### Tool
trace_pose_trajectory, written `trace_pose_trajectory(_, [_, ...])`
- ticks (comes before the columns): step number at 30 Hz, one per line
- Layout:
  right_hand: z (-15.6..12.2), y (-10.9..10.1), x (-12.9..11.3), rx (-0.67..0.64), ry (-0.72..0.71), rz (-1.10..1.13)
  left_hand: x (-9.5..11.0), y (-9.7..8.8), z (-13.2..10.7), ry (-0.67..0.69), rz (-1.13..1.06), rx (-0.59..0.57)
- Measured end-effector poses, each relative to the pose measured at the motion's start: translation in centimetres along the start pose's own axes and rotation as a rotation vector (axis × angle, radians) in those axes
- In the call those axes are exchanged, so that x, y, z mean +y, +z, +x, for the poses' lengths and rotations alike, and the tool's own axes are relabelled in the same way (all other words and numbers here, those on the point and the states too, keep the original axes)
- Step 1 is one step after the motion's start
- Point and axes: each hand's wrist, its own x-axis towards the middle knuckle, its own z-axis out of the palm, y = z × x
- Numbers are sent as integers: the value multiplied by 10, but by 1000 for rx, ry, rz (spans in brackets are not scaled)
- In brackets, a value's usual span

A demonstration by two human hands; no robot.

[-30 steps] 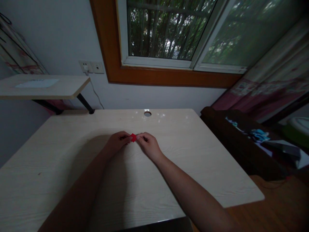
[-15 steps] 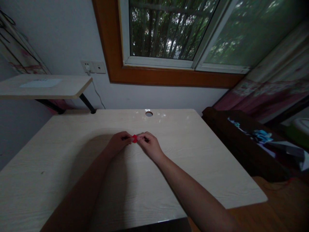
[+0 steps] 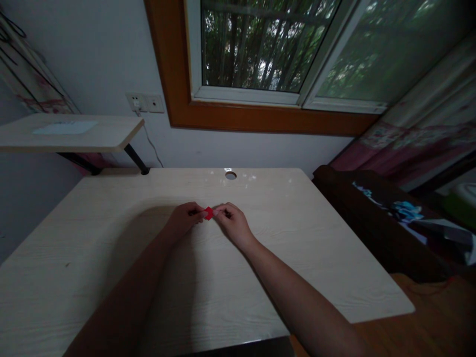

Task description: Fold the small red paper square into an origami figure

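Looks like mid-fiddling from here: left hand [image 3: 185, 218] and right hand [image 3: 234, 223] both pinching a small red piece [image 3: 208, 213] (folded paper, maybe?). Next move probably wants gentle fingers.

1. Small piece [image 3: 208, 213]: red.
2. Tabletop [image 3: 297, 248]: pale cream, wood-grain pattern.
3. Window surround [image 3: 260, 119]: orange-brown.
4. Window frame [image 3: 245, 94]: white.
5. Right-side curtain [image 3: 409, 129]: cream and pink, patterned band.
6. Shelf legs [image 3: 136, 158]: black.
7. Wall [image 3: 223, 148]: pale grey.
8. Floor [image 3: 386, 332]: brown.

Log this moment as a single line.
left hand: pinching red piece | right hand: pinching its other side | contact with desk: cannot tell | beyond: round hole in desk
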Motion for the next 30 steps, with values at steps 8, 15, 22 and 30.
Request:
trace_pose_trajectory(8, [2, 0, -1, 7, 9, -6, 1, 1, 1, -31, -33, 25])
trace_pose_trajectory(15, [3, 0, 2, 8, 25, 18, -5, 2, 2, -2, -90, 43])
trace_pose_trajectory(22, [4, 0, 3, 4, 59, 14, -3, -3, 2, -18, -113, 29])
trace_pose_trajectory(30, [4, 0, 8, 1, 100, 59, -3, -4, 1, -5, -163, 3])
